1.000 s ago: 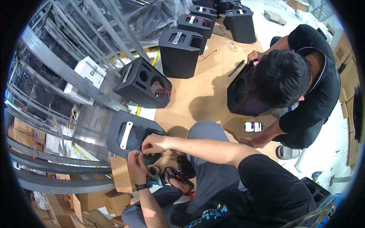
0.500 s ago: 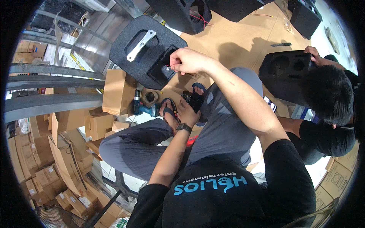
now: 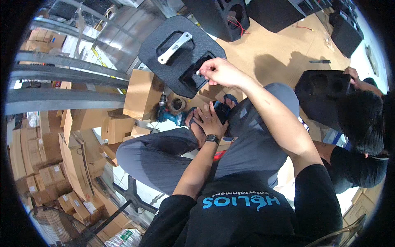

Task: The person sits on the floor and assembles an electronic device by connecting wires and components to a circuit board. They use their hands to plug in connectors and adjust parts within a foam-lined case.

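A black textured speaker cabinet (image 3: pixel 152 61) stands tilted before me, with a silver handle bar (image 3: pixel 175 48) across its recessed grip. My right hand (image 3: pixel 222 71) pinches a small whitish piece (image 3: pixel 198 72) between thumb and fingertips. It is over a rectangular recess (image 3: pixel 190 79) in the cabinet; the piece's kind is too small to tell. Lower down, my left hand (image 3: pixel 209 121), its wrist in a dark watch, lies against a black boxy part (image 3: pixel 222 110) beside my knee. Its fingers are stretched along the part, which the hand partly covers.
A teal-and-black cordless drill (image 3: pixel 169 115) and a tape roll (image 3: pixel 177 104) lie by a cardboard box (image 3: pixel 142 94). At right a co-worker's hand (image 3: pixel 353 77) grips another black cabinet (image 3: pixel 319 92). More cabinets (image 3: pixel 273 14) stand behind; metal shelving (image 3: pixel 66 99) and cartons fill the left.
The whole view has shifted, moving the scene right. My right hand has drawn slightly back from the recess, showing the whitish piece. My left hand's fingers have spread, and the black part has turned.
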Demonstrator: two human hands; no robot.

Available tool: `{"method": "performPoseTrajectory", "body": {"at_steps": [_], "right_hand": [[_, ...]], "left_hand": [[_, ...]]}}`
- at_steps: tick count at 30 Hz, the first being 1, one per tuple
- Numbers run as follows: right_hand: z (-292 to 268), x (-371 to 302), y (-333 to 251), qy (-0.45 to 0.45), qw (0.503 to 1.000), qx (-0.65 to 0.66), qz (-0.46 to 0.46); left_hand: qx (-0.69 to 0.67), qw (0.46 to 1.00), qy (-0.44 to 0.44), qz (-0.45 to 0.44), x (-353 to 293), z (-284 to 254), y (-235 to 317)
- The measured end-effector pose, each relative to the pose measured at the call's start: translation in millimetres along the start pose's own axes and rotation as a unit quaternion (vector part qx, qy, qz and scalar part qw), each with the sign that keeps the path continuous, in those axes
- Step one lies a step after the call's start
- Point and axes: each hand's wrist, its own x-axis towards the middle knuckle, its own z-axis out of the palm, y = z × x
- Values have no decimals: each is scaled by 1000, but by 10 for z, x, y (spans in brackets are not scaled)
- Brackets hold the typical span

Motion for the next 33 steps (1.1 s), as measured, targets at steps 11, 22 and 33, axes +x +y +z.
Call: {"method": "performPoseTrajectory", "body": {"at_steps": [11, 22, 33], "right_hand": [[9, 61, 55, 51, 996, 67, -1], [78, 4, -79, 37, 964, -240, -104], [161, -59, -632, -51, 936, -319, -140]], "left_hand": [[-154, 988, 9, -5, 260, -97, -375], [-202, 967, 34, 150, -251, -1680, -842], [-364, 873, -17, 324, -230, -3106, -1439]]}}
